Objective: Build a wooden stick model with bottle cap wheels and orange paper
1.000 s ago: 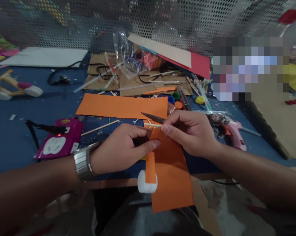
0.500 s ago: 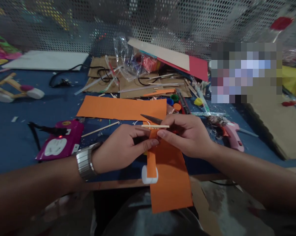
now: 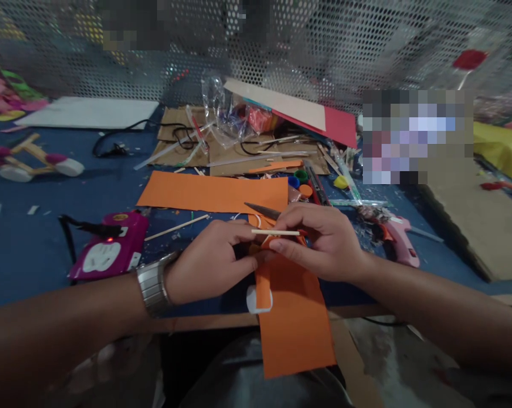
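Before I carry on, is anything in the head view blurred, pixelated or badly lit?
Head view: light dim; pixelated blocks hide the upper right and part of the mesh; thumb tips look soft; metal watch catches pale highlights.

Craft workshop, glue gun (image 3: 402, 241) on cluttered table (image 3: 106, 192)

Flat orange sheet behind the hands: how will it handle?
The orange sheet looks thin and broad, so probably light and somewhat floppy. Lying flat on the blue table, it would likely slide, not roll or tip, if pushed.
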Demonstrator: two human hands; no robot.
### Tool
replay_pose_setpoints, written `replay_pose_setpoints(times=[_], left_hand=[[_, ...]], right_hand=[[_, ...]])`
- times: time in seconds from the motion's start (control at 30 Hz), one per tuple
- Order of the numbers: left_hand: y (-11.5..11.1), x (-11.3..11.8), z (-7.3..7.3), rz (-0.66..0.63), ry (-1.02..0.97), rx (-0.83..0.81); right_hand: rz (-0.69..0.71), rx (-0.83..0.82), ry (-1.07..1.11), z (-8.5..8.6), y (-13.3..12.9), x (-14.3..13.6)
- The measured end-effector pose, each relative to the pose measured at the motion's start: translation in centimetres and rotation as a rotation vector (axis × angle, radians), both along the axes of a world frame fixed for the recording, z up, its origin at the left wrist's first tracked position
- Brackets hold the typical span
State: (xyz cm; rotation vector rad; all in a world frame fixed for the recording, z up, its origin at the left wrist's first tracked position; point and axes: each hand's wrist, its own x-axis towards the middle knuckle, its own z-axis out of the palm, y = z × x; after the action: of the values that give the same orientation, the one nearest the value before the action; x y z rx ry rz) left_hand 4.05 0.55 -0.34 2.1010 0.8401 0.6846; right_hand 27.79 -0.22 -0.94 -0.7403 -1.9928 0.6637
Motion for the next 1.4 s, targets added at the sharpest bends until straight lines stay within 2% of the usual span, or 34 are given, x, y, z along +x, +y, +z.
replay_pose_setpoints(times=[0.17, 0.37, 0.6, 1.13, 1.27, 1.33, 1.4], left_hand=[[-0.1, 0.0, 0.1, -0.008, 0.020, 0.017], [-0.3, -0.1, -0.3, -0.036, 0.038, 0.037], [-0.5, 0.0, -0.1, 0.011, 0.034, 0.001], [-0.2, -0.1, 0.0, -0.004, 0.015, 0.039], [0.1, -0.5, -0.1, 0.034, 0.015, 0.005], [0.2, -0.7, -0.2, 0.060, 0.023, 0.017], [0.3, -0.8, -0.3, 0.078, 0.039, 0.035]], right_hand=[[-0.020, 0.008, 0.011, 0.0, 0.1, -0.1], [0.030, -0.026, -0.008, -0.2, 0.1, -0.2], [0.024, 0.002, 0.035, -0.3, -0.1, -0.5], [0.080, 0.000, -0.023, -0.5, 0.5, 0.1], [0.032, -0.080, -0.187, 0.9, 1.3, 1.1], [-0.025, -0.118, -0.304, 2.4, 1.7, 2.8], [-0.067, -0.145, -0.403, 3.9, 1.6, 5.8]])
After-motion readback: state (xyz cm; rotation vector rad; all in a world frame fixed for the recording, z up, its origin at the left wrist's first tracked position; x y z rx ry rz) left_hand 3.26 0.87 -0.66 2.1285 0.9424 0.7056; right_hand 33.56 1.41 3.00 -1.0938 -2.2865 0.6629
